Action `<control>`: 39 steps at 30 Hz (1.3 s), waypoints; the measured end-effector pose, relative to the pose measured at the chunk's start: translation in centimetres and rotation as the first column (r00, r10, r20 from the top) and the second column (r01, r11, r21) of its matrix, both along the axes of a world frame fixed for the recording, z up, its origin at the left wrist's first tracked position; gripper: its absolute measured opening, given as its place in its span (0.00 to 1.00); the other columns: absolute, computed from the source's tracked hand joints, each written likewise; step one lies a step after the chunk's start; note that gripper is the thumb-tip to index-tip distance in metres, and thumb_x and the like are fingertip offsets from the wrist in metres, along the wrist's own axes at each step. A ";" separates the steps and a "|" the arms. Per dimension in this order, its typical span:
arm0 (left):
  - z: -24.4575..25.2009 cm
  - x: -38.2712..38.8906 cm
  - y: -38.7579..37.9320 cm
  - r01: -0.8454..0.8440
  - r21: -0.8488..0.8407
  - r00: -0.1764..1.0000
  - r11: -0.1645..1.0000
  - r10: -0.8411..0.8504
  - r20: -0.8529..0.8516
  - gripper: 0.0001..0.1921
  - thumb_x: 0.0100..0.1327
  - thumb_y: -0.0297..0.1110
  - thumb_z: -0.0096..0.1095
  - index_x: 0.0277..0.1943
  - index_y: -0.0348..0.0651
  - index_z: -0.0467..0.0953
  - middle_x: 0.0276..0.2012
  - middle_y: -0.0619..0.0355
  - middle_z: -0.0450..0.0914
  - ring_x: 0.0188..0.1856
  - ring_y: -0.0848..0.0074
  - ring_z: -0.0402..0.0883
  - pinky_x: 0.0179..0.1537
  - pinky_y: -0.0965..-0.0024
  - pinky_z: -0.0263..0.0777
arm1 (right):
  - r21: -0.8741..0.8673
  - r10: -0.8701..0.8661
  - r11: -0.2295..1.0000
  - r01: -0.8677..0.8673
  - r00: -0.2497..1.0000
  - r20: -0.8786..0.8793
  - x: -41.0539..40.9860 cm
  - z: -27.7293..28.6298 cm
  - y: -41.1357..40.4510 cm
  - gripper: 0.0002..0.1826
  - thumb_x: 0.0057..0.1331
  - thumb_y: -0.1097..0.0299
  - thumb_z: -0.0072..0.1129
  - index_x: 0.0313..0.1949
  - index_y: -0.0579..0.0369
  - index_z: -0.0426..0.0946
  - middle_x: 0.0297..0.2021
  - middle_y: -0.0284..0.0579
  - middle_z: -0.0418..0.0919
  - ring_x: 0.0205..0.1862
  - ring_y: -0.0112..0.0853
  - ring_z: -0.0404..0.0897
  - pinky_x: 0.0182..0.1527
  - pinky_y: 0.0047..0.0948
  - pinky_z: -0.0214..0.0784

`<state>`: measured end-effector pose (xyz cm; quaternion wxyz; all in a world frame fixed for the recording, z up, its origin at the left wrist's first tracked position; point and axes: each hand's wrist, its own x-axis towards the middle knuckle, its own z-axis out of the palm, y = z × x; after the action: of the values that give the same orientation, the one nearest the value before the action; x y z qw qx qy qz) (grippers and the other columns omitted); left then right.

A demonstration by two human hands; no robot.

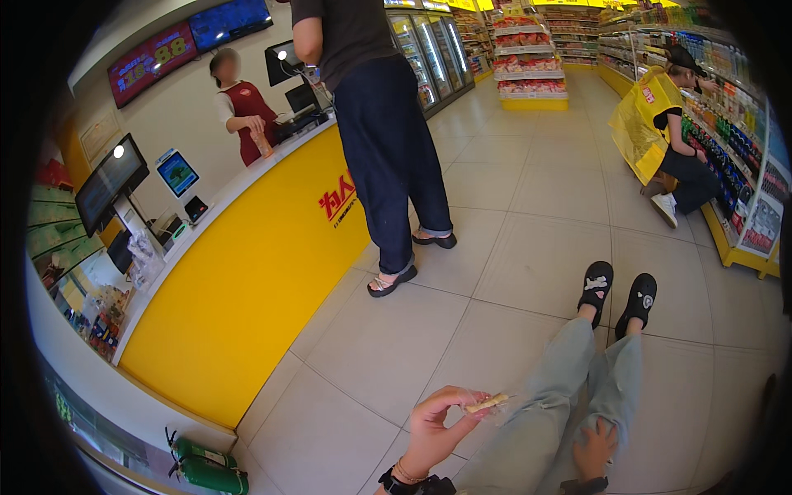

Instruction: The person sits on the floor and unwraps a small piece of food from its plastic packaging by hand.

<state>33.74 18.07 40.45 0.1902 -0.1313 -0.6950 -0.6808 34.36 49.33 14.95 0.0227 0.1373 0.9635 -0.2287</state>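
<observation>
Between the thumb and fingers of my left hand [440,424] is a pale, stick-like snack [487,404] in a clear plastic wrapper [499,416]. The hand is raised above the tiled floor, left of my legs. My right hand [594,450] rests with spread fingers on the leg of my light blue jeans [538,427] and holds nothing. Both wrists wear dark bands. My legs stretch forward, ending in black clogs [596,291] with white charms.
A yellow counter [247,260] with screens runs along the left. A worker in a red apron [249,108] holds a bottle behind it; a standing person [387,136] faces it. Green fire extinguishers [213,473] lie below. Someone in a yellow vest [643,124] crouches by drink shelves [736,148].
</observation>
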 end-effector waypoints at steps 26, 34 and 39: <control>-0.1 1.6 -1.2 -0.019 0.030 1.000 0.999 0.018 0.013 0.11 0.55 0.13 0.64 0.40 0.35 0.76 0.38 0.56 0.79 0.48 0.65 0.81 0.49 0.66 0.74 | -0.013 -0.085 0.996 0.085 0.996 0.039 -0.1 -0.5 0.0 0.18 0.46 0.64 0.68 0.40 0.41 0.82 0.67 0.36 0.59 0.71 0.57 0.44 0.66 0.68 0.38; -0.2 1.8 -0.8 -0.013 0.027 1.000 1.000 0.013 -0.007 0.11 0.55 0.13 0.64 0.40 0.35 0.76 0.39 0.55 0.80 0.48 0.65 0.82 0.50 0.66 0.73 | -0.062 -0.051 0.997 0.051 0.999 -0.004 0.7 -0.5 0.6 0.17 0.49 0.63 0.64 0.41 0.44 0.81 0.67 0.39 0.60 0.71 0.58 0.44 0.65 0.69 0.37; 0.2 2.0 -0.5 -0.075 0.039 0.997 0.996 0.073 0.040 0.12 0.55 0.12 0.64 0.39 0.38 0.77 0.37 0.54 0.80 0.45 0.66 0.80 0.49 0.65 0.73 | -0.088 -0.057 0.995 0.055 0.998 -0.024 0.5 1.5 0.1 0.16 0.50 0.65 0.64 0.41 0.43 0.81 0.66 0.40 0.61 0.71 0.58 0.45 0.64 0.71 0.38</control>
<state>35.72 17.61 40.63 0.2047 -0.0885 -0.6888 -0.6898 34.81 49.44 16.43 0.0095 0.1601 0.9485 -0.2730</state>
